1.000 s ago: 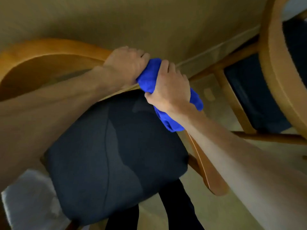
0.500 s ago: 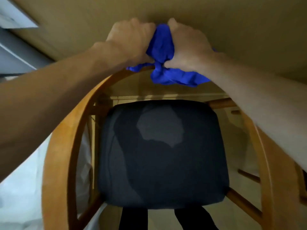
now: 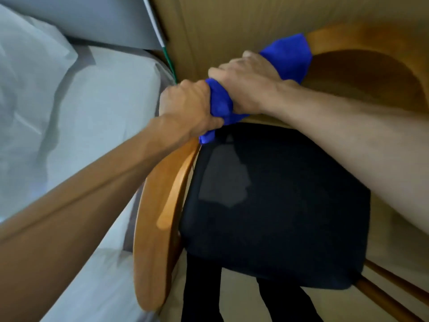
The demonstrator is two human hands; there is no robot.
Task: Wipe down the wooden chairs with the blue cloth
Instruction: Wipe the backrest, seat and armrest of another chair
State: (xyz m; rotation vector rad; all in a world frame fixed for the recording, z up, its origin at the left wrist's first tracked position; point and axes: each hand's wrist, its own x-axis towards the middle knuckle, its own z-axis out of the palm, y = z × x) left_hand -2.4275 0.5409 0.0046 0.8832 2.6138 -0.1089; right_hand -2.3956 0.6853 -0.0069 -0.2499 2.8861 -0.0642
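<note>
A wooden chair (image 3: 155,228) with a curved back rail and a dark blue padded seat (image 3: 278,205) fills the middle of the view. The blue cloth (image 3: 287,59) is wrapped over the rail at the left rear bend. My left hand (image 3: 185,108) grips the cloth's lower end against the rail. My right hand (image 3: 246,82) grips the cloth just above it, fingers curled over the rail. The two hands almost touch. The rail under the cloth and hands is hidden.
A bed with white sheets (image 3: 81,112) lies close to the chair's left side. A tan wall (image 3: 232,24) stands right behind the chair. A thin green and white cord (image 3: 168,59) runs down the wall. Dark trouser legs (image 3: 202,287) show under the seat.
Both hands have slid the cloth along the back rail from its top middle round to the left bend. The view has swung left, and the bed now shows.
</note>
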